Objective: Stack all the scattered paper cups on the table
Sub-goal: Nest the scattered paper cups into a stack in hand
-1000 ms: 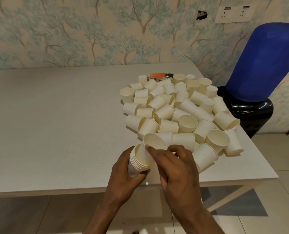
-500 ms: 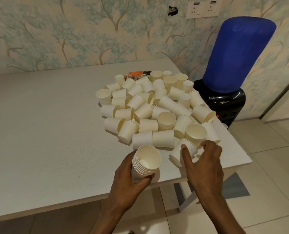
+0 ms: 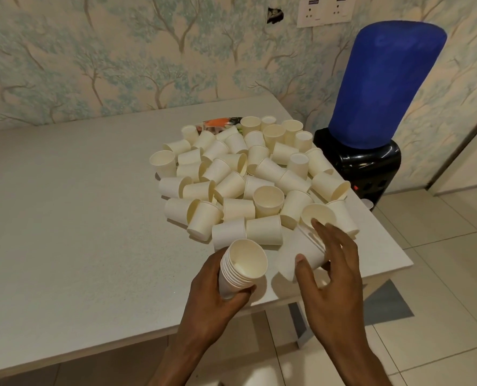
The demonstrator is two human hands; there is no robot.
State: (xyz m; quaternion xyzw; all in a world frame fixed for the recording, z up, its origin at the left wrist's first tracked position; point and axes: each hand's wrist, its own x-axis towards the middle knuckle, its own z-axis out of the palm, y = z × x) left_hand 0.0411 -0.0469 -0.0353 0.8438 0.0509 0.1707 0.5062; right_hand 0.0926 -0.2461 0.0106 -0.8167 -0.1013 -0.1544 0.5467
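My left hand (image 3: 215, 296) grips a stack of nested white paper cups (image 3: 241, 267) near the table's front edge, its open mouth tilted up and to the right. My right hand (image 3: 329, 277) holds a single paper cup (image 3: 298, 256) lying on its side, thumb on its wall and fingers over its rim. A heap of several loose white paper cups (image 3: 248, 179) covers the right part of the white table (image 3: 78, 218); most lie on their sides, a few stand upright.
A coloured packet (image 3: 220, 122) peeks out behind the heap. A water dispenser with a blue bottle (image 3: 385, 84) on a black base (image 3: 365, 165) stands just right of the table. The table's front right corner lies close to my right hand.
My right hand left the stack, reached right to the heap's near edge and took hold of a single cup. The view shifted, so the heap sits more to the left.
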